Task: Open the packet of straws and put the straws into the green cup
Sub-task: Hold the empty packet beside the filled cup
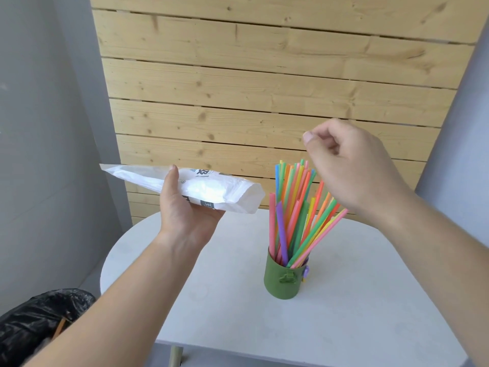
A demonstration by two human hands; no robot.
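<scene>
Table [211, 300] bare around green cup [281, 283]

Hidden and cut-off parts of a tabletop scene.
The straws' [296, 207] lower ends sit out of sight inside the green cup [283, 284]. Print on the packet [211, 192] is too blurred to read. A black bag [34, 321] runs off the left edge.

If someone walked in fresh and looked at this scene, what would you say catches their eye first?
Most likely the fan of bright multicoloured straws standing in the green cup on the white table, right of centre. Next, the white packet held up in the left hand, above the table's far-left edge. The right hand hangs loosely curled just above the straw tips, apparently holding nothing.
</scene>
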